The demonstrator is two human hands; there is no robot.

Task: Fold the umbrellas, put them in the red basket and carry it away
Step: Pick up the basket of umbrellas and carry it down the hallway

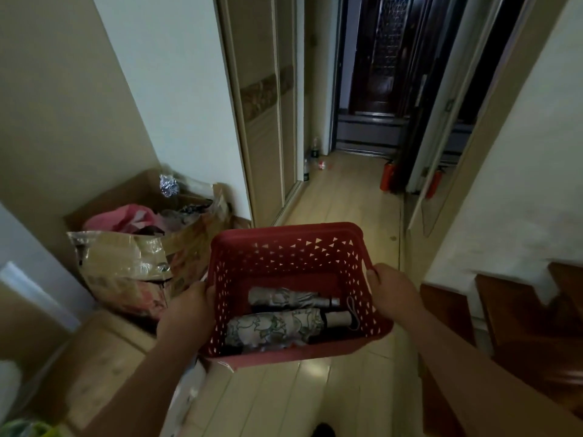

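The red basket (293, 247) is carried level above the hallway floor, the left hand (189, 310) and right hand (391, 291) each gripping an opposite rim (a balanced hold, likely to prevent tipping). Two folded umbrellas (274, 326) lie side by side inside.

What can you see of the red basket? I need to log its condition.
The red basket looks like plastic, rectangular, with rolled rim and walls pierced by small triangular holes. It is held above the floor, left hand and right hand gripping opposite sides. Two folded umbrellas lie inside, side by side.
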